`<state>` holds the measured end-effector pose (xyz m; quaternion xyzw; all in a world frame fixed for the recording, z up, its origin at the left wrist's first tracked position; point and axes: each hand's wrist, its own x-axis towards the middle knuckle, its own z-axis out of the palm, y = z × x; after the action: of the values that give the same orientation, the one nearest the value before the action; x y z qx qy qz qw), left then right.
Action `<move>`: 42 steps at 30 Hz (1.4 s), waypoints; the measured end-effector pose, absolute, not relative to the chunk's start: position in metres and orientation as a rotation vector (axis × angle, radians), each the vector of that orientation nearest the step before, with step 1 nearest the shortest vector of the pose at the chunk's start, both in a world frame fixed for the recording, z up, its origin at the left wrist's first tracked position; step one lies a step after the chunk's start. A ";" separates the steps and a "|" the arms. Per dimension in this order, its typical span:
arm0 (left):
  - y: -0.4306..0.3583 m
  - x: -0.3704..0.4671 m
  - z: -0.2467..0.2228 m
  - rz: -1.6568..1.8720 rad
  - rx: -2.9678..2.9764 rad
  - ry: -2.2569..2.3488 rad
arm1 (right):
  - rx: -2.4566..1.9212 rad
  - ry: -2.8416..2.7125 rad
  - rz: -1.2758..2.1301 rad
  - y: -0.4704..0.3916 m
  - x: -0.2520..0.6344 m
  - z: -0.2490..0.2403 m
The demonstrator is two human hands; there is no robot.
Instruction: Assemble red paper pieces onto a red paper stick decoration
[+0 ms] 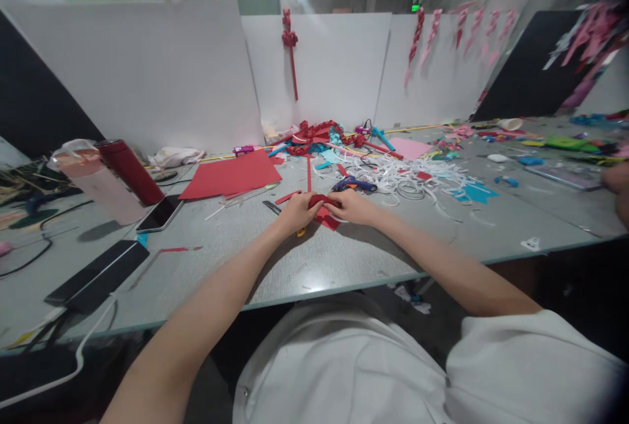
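1. Near the front edge of the bench, about midway along it: folded red paper piece, lying on the grey top between the two hands and partly covered by them.
2. Left hand: fingers curled narrow, pinching the left end of the red paper piece; thumb on top.
3. Right hand: fingers likewise closed narrow on the right end of the same piece, knuckles towards the back of the bench.
4. Relation of piece to fingers: it sits directly at the fingertips of both hands, in contact, with neither hand clearly nearer. Its visible part bridges the gap between them.
5. Long axis: roughly left to right, parallel to the front edge, with a lower corner pointing down and right towards the front edge. The exact fold lines are too small to make out.
6. Just behind the right hand: blue glue gun, lying flat, nozzle towards the left, apart from the fingers.
7. Just left of the left hand: dark scissors, and a yellow bit showing under the hand that cannot be identified.
8. Farther back and left: red paper sheet, flat. Behind the glue gun, a scatter of white paper strips.
9. Left end of bench: phone and red flask.
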<state>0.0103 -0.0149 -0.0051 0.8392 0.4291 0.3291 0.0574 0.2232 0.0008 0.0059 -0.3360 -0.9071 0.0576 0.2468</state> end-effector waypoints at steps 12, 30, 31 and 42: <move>-0.015 0.011 -0.004 0.983 2.557 1.293 | -0.910 -2.479 0.144 0.002 0.223 0.005; -0.020 0.011 0.001 0.945 2.555 1.290 | -0.911 -2.488 0.204 0.000 0.223 0.007; -0.020 0.011 0.001 0.945 2.556 1.284 | -0.913 -2.486 0.208 0.000 0.223 0.008; -0.020 0.011 0.001 0.945 2.580 1.263 | -0.914 -2.483 0.189 -0.001 0.223 0.009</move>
<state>0.0110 -0.0198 0.0005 0.8518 0.4168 0.3119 0.0586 0.2228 -0.0014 0.0085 -0.3343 -0.9083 0.0690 0.2420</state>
